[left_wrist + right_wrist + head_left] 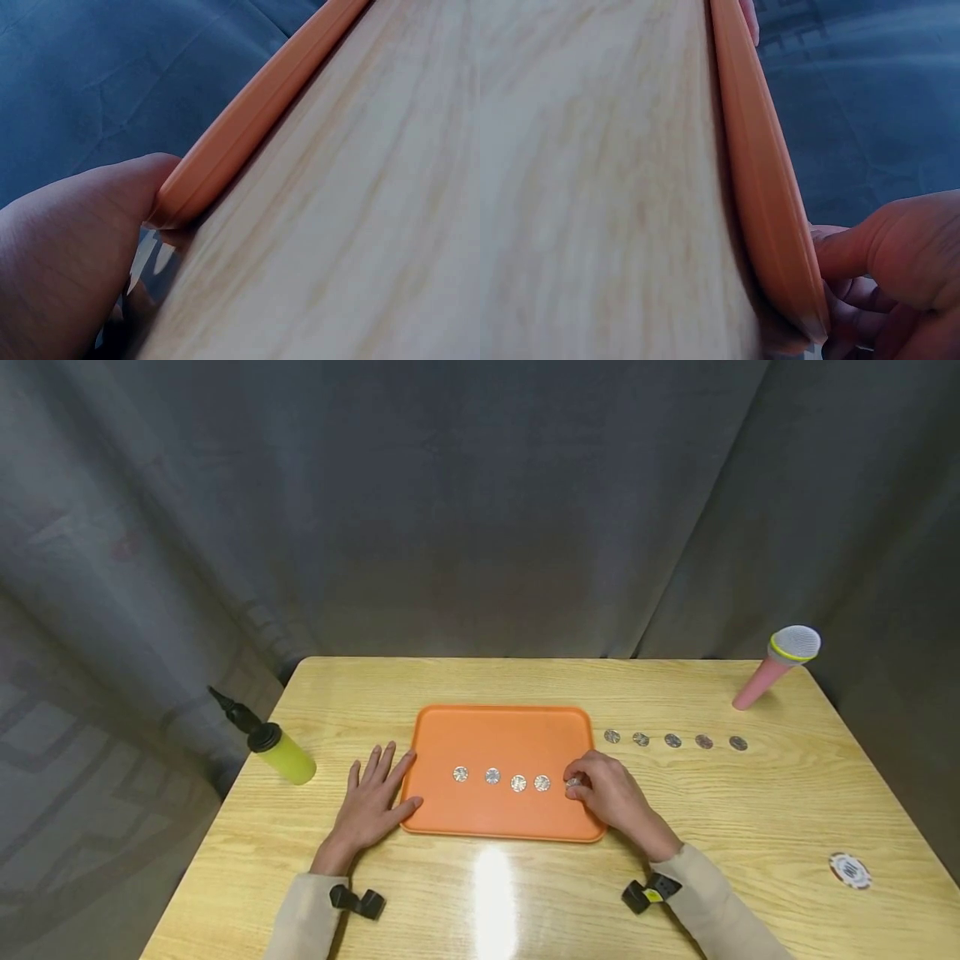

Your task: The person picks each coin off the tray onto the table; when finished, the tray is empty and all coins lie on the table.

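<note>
An orange tray (pixel 502 735) lies on the wooden table, with a row of several silver coins (pixel 492 776) across it. At the right end of that row, my right hand (pixel 617 795) pinches a coin (pixel 572 782) between thumb and fingers, low over the tray. My left hand (pixel 366 808) is spread flat at the tray's left edge, its thumb and fingertips on the rim. In the left wrist view the thumb (pixel 90 202) touches the outside corner of the tray. The right wrist view shows the right thumb (pixel 847 251) beside the tray wall; the coin is hidden there.
More silver coins (pixel 672 741) form a row on the table right of the tray. A pink toy microphone (pixel 765 679) stands at the back right, a poker chip (pixel 850 870) lies at the front right, and a yellow-green hand pump (pixel 288 758) stands at the left.
</note>
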